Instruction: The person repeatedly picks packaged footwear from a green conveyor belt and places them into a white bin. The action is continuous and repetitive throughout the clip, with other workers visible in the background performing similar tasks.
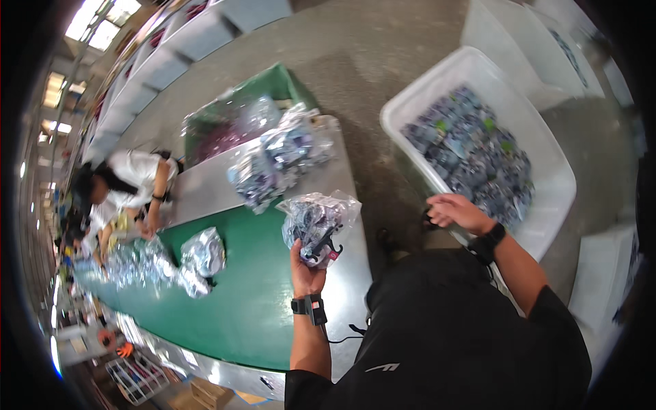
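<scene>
Over the belt [239, 273], the left hand [307, 273] grips a clear bag [318, 219]; the right hand [456, 210], curled on something dark, hovers by the white bin [553, 171]

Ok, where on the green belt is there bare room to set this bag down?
Free: the green belt between the silver bag and the left hand holding a clear bag. Crowded: the belt's far end under a heap of bags, and the co-worker's pile.

clear bag [320, 222] of dark parts: in left hand [307, 273] | bag heap [283, 160]: table's far end | silvery bags [195, 260]: green belt
</scene>
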